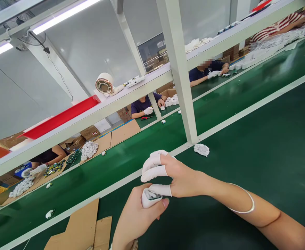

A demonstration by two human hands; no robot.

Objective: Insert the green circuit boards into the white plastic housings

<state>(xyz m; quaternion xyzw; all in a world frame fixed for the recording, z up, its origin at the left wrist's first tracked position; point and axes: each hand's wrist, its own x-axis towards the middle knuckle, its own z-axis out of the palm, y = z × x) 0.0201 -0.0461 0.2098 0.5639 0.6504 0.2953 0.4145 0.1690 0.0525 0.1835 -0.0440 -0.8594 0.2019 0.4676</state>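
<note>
My left hand (134, 217) is closed around a small white plastic housing (144, 202), its open side tilted up. A green-edged circuit board (154, 198) shows inside, partly covered. White finger cots sit on the fingertips of my right hand (175, 173). Its thumb lies on the housing's top edge and seems to press on the board. The other fingers are curved and held apart above, with nothing visible between them. A crumpled white piece (202, 150), perhaps cloth or a glove, lies on the green work surface (246, 166) beyond my right hand.
Cut cardboard (82, 222) lies left of my hands. Beyond a pale rail, a green conveyor belt (123, 158) carries several white parts. A white post (180, 76) rises ahead, joined to a shelf with a red tray (64, 116) and a fan (104, 83). Co-workers sit across the belt.
</note>
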